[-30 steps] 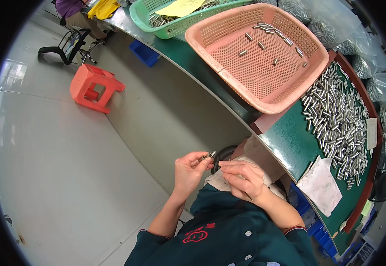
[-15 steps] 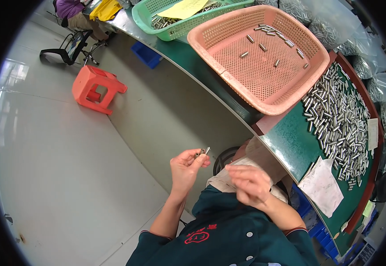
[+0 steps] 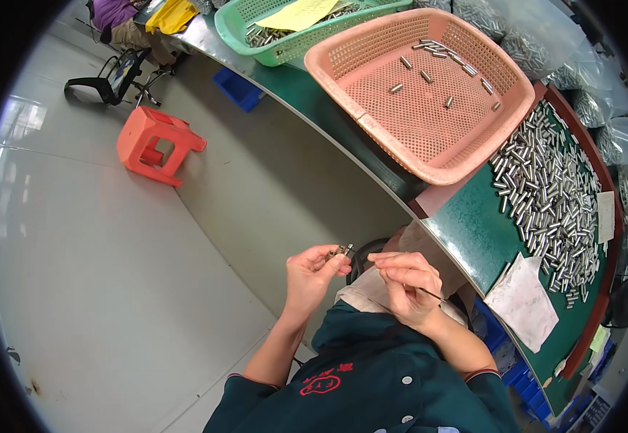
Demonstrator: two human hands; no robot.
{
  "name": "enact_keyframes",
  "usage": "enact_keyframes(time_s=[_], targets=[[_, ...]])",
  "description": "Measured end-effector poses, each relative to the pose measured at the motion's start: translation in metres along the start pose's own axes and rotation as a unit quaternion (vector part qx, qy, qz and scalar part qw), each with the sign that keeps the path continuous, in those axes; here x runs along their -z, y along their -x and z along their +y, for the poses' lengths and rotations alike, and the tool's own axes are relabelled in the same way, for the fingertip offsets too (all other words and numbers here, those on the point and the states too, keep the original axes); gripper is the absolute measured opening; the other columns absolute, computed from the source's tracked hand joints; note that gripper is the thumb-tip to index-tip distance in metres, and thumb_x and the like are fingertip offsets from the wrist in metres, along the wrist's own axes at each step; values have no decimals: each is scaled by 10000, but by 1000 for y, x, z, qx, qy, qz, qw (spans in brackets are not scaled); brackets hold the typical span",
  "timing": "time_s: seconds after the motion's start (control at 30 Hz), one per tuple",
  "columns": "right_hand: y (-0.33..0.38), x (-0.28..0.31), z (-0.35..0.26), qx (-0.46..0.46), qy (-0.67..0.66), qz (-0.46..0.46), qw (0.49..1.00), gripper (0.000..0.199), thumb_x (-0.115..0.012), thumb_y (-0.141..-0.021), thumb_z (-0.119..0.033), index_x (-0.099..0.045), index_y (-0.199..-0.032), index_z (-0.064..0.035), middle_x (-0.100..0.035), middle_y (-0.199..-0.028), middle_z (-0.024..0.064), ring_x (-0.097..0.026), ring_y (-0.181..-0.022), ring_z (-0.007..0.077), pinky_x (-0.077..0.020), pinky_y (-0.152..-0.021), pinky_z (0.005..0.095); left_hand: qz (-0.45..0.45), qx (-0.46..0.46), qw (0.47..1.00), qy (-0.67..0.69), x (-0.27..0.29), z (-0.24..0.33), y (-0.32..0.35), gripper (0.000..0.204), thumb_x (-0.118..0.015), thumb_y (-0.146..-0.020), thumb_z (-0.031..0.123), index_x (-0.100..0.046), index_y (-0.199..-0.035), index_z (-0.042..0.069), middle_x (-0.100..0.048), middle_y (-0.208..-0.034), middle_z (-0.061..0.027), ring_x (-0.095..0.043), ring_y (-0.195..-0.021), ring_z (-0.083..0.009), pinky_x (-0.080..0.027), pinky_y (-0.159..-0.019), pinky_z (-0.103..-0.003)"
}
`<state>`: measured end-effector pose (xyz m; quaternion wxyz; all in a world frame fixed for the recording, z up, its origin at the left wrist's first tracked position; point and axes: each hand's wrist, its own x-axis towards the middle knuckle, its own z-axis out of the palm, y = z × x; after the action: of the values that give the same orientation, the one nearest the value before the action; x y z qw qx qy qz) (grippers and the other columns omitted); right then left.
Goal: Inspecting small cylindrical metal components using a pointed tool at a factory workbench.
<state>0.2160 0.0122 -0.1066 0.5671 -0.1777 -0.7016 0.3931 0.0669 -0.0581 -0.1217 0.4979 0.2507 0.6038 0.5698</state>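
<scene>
Over my lap, my left hand (image 3: pixel 308 280) pinches a few small shiny metal cylinders (image 3: pixel 346 250) between thumb and fingers, their ends sticking out toward the right. My right hand (image 3: pixel 411 286) is just beside it, fingers closed around a thin dark rod (image 3: pixel 430 294) whose rear end shows below the palm. The rod's front end is too fine to make out near the cylinders. To the right, a large pile of similar metal cylinders (image 3: pixel 548 202) lies on the green tabletop (image 3: pixel 465 216).
A pink perforated basket (image 3: pixel 400 169) with several cylinders rests at the table's left part. Behind it stands a green basket (image 3: pixel 278 52). A stained paper sheet (image 3: pixel 527 303) lies on the table's near edge. A red stool (image 3: pixel 141 148) is on the floor, left.
My left hand has shifted slightly right, closer to my right hand. My right hand, blurred before, is now steadier, and the thin rod in it shows clearly.
</scene>
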Motion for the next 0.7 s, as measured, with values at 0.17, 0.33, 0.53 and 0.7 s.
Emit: enact_keyframes(time_s=[0.17, 0.33, 0.53, 0.7], targets=[[2, -1, -1, -8, -7, 0, 1000, 257, -574, -731, 161, -482, -909, 0, -587, -784, 169, -645, -708, 302, -556, -617, 354, -2, -5, 1000, 3, 1, -1, 1, 144, -586, -817, -20, -603, -948, -79, -651, -796, -138, -636, -680, -152, -525, -627, -245], [3, -2, -2, 7, -25, 6, 1000, 254, -579, -736, 151, -482, -915, -1, -591, -790, 166, -647, -715, 302, -554, -616, 357, -9, 27, 1000, -8, 1, -1, 1, 144, -579, -822, -15, -603, -951, -76, -650, -791, -135, -635, -678, -154, -524, -625, -250], [9, -3, -2, 35, 3, -20, 999, 254, -576, -733, 153, -483, -915, 1, -589, -796, 167, -646, -713, 301, -555, -611, 376, -28, 68, 995, 64, 2, -6, 0, 144, -570, -841, 20, -603, -955, -62, -646, -793, -132, -623, -657, -152, -521, -618, -258], [11, 3, -1, 19, -12, 15, 1000, 238, -578, -737, 146, -478, -905, 11, -582, -810, 177, -641, -710, 300, -555, -635, 388, -47, 104, 985, 127, 4, -9, 0, 153, -571, -853, 59, -600, -960, -46, -643, -814, -126, -613, -672, -149, -515, -639, -266]])
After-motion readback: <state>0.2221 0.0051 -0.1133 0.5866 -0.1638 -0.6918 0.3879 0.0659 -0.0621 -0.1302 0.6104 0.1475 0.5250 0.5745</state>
